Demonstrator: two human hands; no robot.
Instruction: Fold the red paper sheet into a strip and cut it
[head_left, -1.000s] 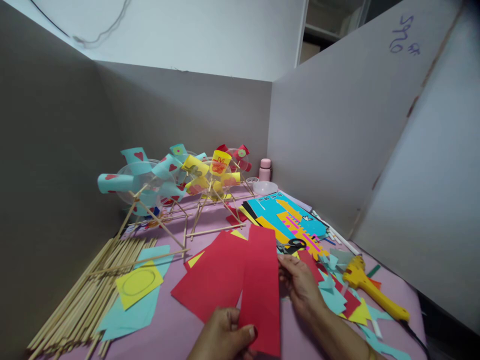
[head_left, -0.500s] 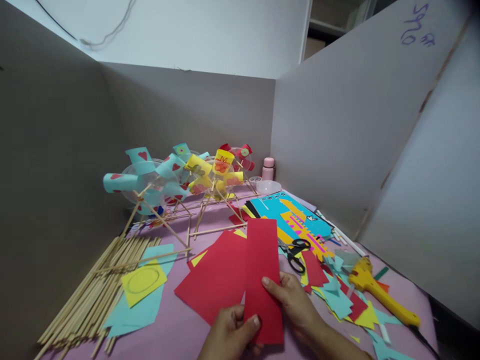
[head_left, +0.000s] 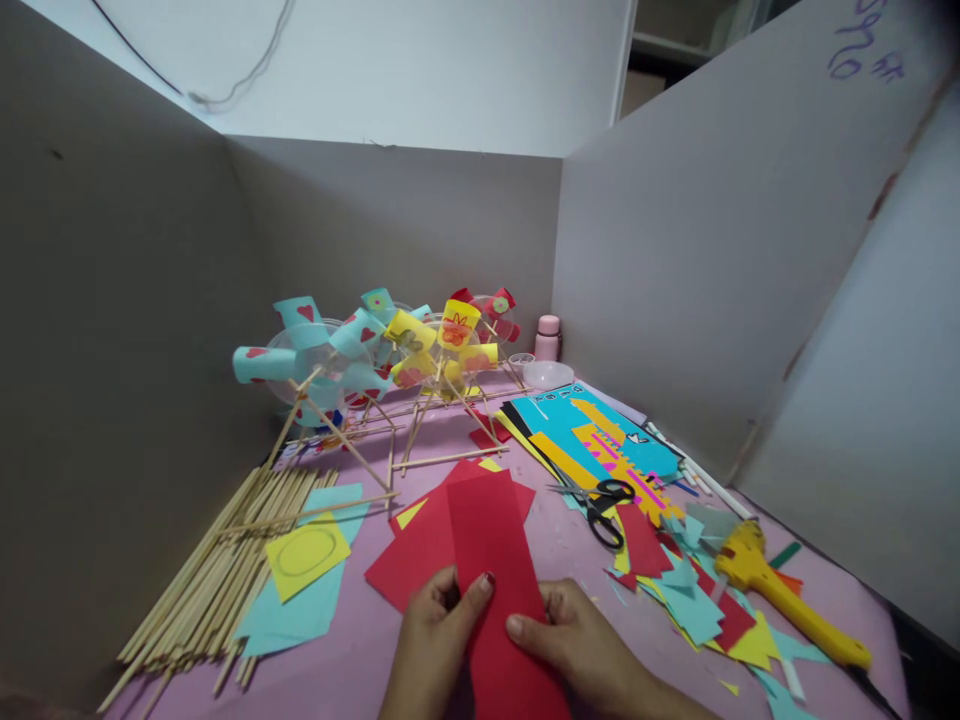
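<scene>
A long red paper strip [head_left: 496,560] lies lengthwise in front of me, over other red sheets [head_left: 414,560] on the pink table top [head_left: 360,650]. My left hand [head_left: 431,640] pinches the strip's left edge, thumb on top. On the strip's right edge my right hand [head_left: 577,650] does the same, its thumb pressed onto the paper. Black-handled scissors [head_left: 600,500] lie just right of the strip, apart from both hands.
Bamboo sticks [head_left: 217,570] are piled at the left beside yellow and blue paper [head_left: 304,560]. Paper-cup pinwheel models [head_left: 360,350] stand at the back. A yellow glue gun [head_left: 780,590], paper scraps [head_left: 694,600], a coloured paper pack [head_left: 592,440] and a pink bottle [head_left: 548,338] sit on the right. Grey boards wall the table in.
My right hand has come from near the scissors onto the red strip. The strip has swung left and nearer to me, and both hands now hold its edges.
</scene>
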